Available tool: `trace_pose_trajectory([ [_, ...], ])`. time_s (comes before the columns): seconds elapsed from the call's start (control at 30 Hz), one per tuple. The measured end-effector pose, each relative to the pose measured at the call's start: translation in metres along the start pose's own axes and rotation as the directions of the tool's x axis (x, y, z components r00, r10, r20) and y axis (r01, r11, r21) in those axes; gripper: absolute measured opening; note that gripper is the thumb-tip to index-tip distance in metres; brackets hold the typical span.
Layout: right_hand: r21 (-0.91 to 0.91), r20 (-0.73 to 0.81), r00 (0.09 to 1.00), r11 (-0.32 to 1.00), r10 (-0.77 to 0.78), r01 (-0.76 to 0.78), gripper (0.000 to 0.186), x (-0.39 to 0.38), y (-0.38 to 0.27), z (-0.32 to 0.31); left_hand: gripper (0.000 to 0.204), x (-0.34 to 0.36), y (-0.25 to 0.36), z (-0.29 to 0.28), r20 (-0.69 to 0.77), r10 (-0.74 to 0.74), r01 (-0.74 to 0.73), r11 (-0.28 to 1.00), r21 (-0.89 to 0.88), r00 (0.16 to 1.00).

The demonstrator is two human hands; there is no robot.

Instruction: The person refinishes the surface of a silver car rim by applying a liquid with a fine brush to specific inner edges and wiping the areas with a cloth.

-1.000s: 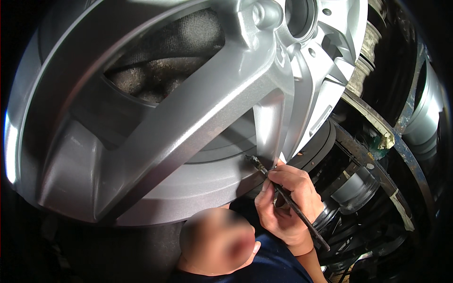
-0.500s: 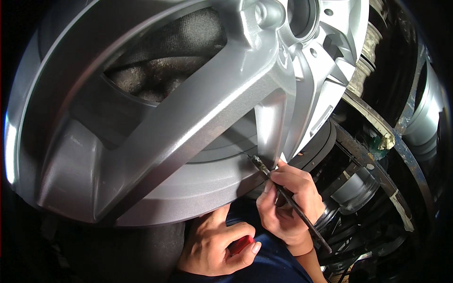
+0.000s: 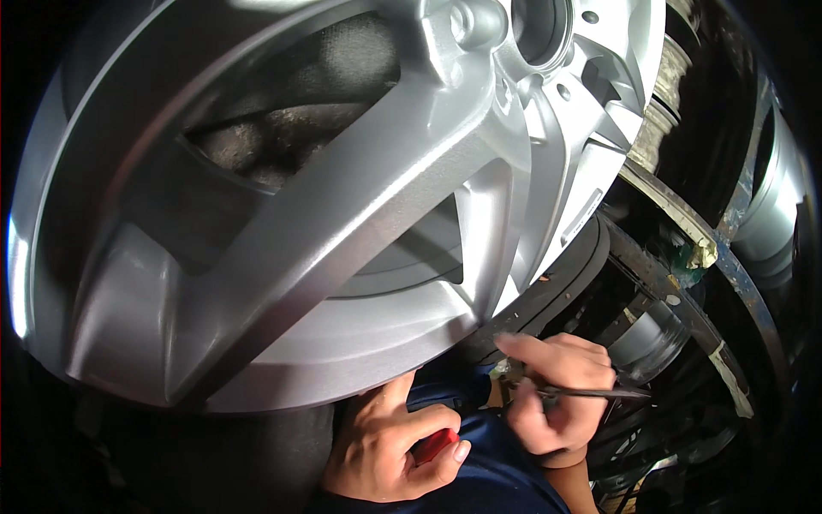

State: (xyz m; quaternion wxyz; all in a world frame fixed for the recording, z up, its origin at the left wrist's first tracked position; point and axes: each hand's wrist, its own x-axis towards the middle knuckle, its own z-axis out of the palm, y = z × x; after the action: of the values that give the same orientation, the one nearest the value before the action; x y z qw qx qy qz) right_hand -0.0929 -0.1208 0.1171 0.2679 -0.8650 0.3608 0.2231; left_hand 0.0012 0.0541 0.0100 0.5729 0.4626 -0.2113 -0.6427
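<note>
Left hand [image 3: 390,450] and right hand [image 3: 556,398], both bare, without gloves or rings; dark navy blue garment [image 3: 505,471] visible beneath and between them.

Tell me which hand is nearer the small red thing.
Left. The left hand is curled around the small red thing; the right hand is apart to its right, gripping a thin dark tool.

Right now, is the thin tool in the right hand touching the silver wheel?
Cannot tell. In the head view the right hand holds the thin tool just below the silver wheel, but the fingers hide its tip.
</note>
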Motion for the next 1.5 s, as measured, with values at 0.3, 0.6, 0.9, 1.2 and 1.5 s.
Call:
trace_pose_trajectory([
  [0.3, -0.261, 0.271, 0.954, 0.964, 0.13, -0.057, 0.082, 0.021, -0.005, 0.021, 0.028, 0.001, -0.002, 0.0, -0.005, 0.011, -0.011, 1.0, -0.009, 1.0],
  [0.6, -0.293, 0.277, 0.95, 0.954, 0.142, -0.058, 0.081, 0.027, -0.008, 0.026, 0.027, 0.001, -0.001, -0.001, 0.011, 0.02, -0.02, 1.0, -0.009, 1.0],
  [0.9, -0.358, 0.213, 0.973, 0.934, 0.092, -0.01, 0.078, 0.022, -0.008, 0.026, 0.027, 0.0, 0.0, -0.002, 0.034, -0.025, 0.025, 1.0, -0.005, 0.999],
  [1.2, -0.078, -0.13, 0.99, 0.996, -0.06, 0.05, 0.048, -0.013, -0.005, 0.0, 0.026, -0.001, 0.001, -0.001, 0.017, -0.042, 0.043, 0.998, -0.044, 0.999],
  [1.5, 0.438, -0.49, 0.865, 0.889, 0.11, 0.135, 0.007, -0.018, 0.008, 0.023, 0.026, -0.005, 0.004, -0.001, 0.096, -0.162, 0.165, 0.986, -0.026, 0.982],
])
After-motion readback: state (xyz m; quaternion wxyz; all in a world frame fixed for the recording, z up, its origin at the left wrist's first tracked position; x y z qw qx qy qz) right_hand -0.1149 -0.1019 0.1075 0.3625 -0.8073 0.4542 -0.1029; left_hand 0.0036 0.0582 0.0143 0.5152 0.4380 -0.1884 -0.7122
